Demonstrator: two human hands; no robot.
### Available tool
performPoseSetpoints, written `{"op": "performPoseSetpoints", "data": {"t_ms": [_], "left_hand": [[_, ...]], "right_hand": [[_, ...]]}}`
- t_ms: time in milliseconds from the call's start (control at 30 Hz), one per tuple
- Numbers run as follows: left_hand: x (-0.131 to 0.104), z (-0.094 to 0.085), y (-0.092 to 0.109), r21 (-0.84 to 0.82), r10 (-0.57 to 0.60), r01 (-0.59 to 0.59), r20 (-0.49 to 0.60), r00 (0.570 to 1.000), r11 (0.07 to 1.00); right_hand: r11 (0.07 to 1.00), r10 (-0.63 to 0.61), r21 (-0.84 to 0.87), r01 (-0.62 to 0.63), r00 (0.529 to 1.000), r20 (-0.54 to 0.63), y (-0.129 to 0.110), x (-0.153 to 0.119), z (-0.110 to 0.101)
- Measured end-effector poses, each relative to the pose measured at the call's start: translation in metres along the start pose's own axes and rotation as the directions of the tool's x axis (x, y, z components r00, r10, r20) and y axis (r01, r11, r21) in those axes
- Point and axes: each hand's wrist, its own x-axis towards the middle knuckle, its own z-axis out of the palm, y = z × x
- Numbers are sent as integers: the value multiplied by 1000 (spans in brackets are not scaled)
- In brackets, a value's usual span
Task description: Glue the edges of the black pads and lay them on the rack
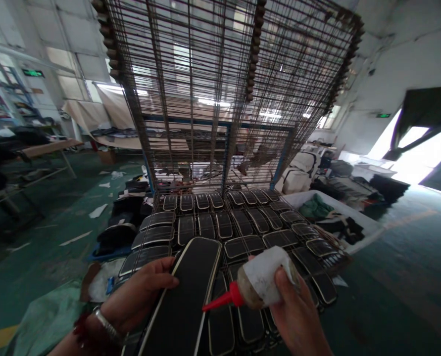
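My left hand (155,279) grips a long black panel (185,291) by its left edge, thumb on top and fingers underneath. A pale line runs along the panel's rounded rim. In my right hand (294,306) is a squeeze bottle (267,277) with a whitish wrapping, tipped to the left. Its red nozzle (223,298) points at the panel's right edge, and the tip touches or nearly touches the pale line there. Below both hands, several smaller black panels (242,245) with pale outlines lie in rows on a wire rack.
Stacked wire racks (190,89) rise tilted up behind the panels. To the right stands a white bin (367,237) holding green and black material. Dark goods (120,227) are piled at left, near a green sack (49,316). A work table (53,147) stands farther left.
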Motion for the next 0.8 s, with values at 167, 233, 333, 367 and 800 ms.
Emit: {"op": "performPoseSetpoints", "data": {"t_ms": [167,233,333,367,800], "left_hand": [[3,-2,2,16,21,-20,-56,998,1000],[4,-4,2,8,33,-33,-66,997,999],[6,-9,2,8,54,-53,-127,990,999],[7,-10,2,8,60,-59,-152,987,998],[4,-16,5,-64,107,-146,-413,904,987]], "right_hand": [[999,34,1,-34,999,35,2,-6,1],[999,43,-6,-43,997,63,2,-9,1],[999,48,-9,-47,996,77,2,-15,4],[999,48,-4,-48,997,66,2,-16,5],[999,38,9,-38,999,-31,5,-23,6]]}}
